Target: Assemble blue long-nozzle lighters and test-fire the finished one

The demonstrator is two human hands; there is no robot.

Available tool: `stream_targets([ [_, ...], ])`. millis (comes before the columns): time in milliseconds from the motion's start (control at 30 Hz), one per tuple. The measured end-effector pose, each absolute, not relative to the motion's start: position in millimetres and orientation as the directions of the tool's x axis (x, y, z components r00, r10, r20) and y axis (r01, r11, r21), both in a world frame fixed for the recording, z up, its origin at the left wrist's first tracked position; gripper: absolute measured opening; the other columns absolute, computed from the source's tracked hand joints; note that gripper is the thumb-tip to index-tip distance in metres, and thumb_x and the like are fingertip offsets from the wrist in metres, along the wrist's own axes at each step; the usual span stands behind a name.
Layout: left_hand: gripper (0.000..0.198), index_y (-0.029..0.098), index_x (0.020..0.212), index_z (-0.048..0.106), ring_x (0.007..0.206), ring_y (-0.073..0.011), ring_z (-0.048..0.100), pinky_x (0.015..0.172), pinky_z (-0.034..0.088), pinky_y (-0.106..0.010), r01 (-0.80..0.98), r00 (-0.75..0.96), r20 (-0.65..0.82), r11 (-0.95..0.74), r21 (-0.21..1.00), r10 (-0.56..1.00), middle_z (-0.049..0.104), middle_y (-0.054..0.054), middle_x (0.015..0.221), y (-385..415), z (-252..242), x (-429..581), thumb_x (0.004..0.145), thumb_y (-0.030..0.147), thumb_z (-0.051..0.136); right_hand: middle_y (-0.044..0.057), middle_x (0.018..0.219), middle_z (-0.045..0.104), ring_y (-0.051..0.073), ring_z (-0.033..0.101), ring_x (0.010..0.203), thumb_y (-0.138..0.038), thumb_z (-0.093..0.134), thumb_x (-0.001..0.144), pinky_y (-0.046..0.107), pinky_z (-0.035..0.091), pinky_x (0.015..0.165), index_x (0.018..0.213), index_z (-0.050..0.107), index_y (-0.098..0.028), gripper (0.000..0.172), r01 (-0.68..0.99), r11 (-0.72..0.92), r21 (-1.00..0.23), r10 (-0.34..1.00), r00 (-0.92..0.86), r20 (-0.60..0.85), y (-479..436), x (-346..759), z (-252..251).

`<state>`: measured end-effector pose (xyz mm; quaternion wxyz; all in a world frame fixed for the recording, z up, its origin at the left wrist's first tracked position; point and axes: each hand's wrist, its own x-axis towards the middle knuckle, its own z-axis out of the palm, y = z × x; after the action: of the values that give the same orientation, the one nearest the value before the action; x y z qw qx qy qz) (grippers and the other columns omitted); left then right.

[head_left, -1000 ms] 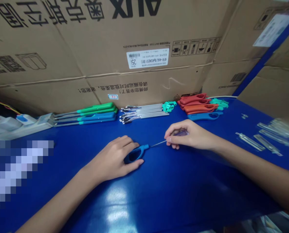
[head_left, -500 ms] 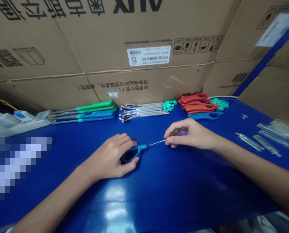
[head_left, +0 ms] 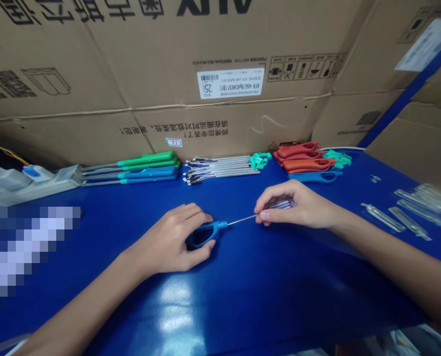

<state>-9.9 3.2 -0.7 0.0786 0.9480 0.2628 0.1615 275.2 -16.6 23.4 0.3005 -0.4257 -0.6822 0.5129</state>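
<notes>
**Hands on blue handle (head_left: 204, 234) and metal rod (head_left: 242, 220)**

Fingers of the left hand (head_left: 172, 242) are curled around the blue handle, with the thumb pressed under it, and the handle lies low on the blue table (head_left: 242, 296), near the middle of it. The metal rod comes out of the right end of the handle and goes slightly upward to the right. The right hand (head_left: 298, 205) pinches the far end of the rod between thumb and forefinger. A clear piece (head_left: 282, 202) shows under its fingers; I cannot tell exactly what it is.

Behind the hands, along the back of the table, several groups lie in a row: tools with green and blue handles (head_left: 146, 168), a bundle of bare rods (head_left: 220, 169), small teal parts (head_left: 258, 159), then red handles (head_left: 302, 157) with one more blue one (head_left: 315, 176) just in front of them. Clear strips (head_left: 391, 217) lie well apart at the right side. At the left edge there is a white power strip (head_left: 27, 185). Cardboard boxes (head_left: 131, 74) stand behind everything, one with a white label (head_left: 230, 82).
</notes>
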Motion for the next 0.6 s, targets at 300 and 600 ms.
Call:
stream_targets([
  [300,0.026,0.015,0.105,0.064,0.086,-0.0226,0.061,0.077,0.05,-0.037,0.453,0.826,0.239,-0.854,0.255,0.51,0.067,-0.008,0.092,2.7,-2.2,-10.6,0.086,0.032,0.057,0.005,0.08,0.074,0.014,0.068,0.069,-0.033,0.076,0.076,0.026,0.054,0.068,0.084,0.07,-0.015,0.02,0.281,0.1,-0.954,0.867,-0.495,-0.055,-18.2,274.7,19.4],
  [600,0.033,0.015,0.098,0.067,0.088,-0.024,0.065,0.082,0.05,-0.038,0.502,0.841,0.181,-0.86,0.091,0.51,0.068,-0.01,0.091,10.2,-4.2,5.5,0.087,0.044,0.056,0.005,0.075,0.071,0.017,0.065,0.067,-0.041,0.078,0.075,0.03,0.051,0.067,0.082,0.068,-0.018,0.026,0.346,0.053,-0.937,0.878,-0.462,-0.121,-20.1,277.8,1.6],
])
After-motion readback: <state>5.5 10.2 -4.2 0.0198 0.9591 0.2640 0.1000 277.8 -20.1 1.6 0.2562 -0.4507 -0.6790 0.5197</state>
